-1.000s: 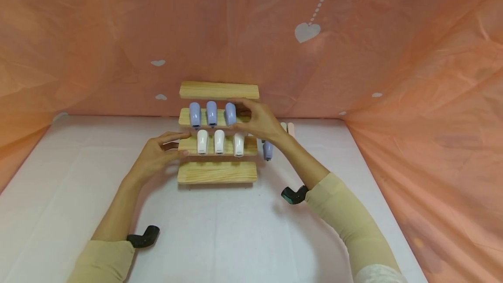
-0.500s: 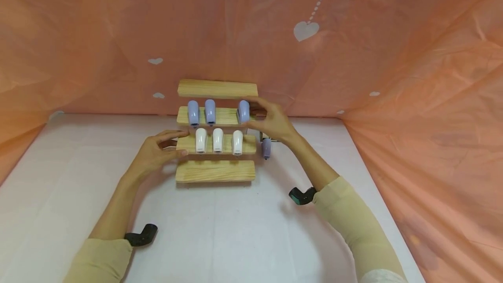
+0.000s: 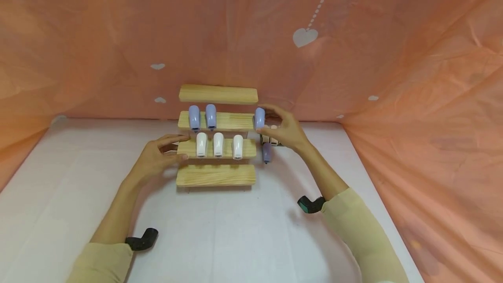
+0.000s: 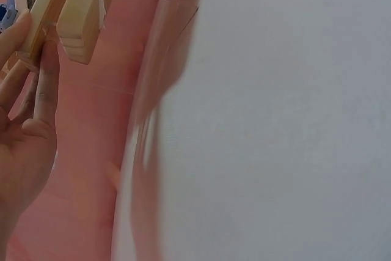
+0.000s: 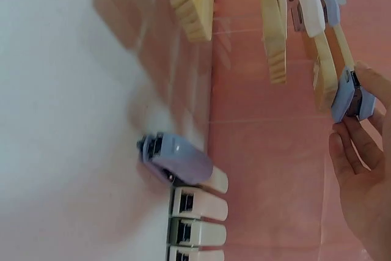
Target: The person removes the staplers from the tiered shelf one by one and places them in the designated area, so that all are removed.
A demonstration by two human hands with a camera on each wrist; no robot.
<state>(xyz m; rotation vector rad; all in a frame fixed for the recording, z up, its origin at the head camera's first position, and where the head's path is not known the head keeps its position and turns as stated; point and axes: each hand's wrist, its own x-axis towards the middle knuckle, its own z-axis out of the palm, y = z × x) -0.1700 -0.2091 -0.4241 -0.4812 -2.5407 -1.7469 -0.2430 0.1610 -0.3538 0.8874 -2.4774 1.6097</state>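
A wooden tiered rack stands at the back of the table. My left hand grips the left end of its second tier from the bottom, thumb in front and fingers behind in the left wrist view. My right hand pinches a lavender stapler at the right end of the tier above. In the right wrist view this stapler is beside the tier's end, between thumb and fingers. Two lavender staplers sit at that tier's left, and three white staplers stand on the tier below.
Right of the rack, another lavender stapler lies on the white table, beside a row of pale staplers. An orange sheet with hearts hangs behind and along the sides. Black wrist mounts stick out from both forearms.
My right hand has moved the lavender stapler rightward along its tier, from near the middle to the right end. My left hand has kept its grip on the rack.
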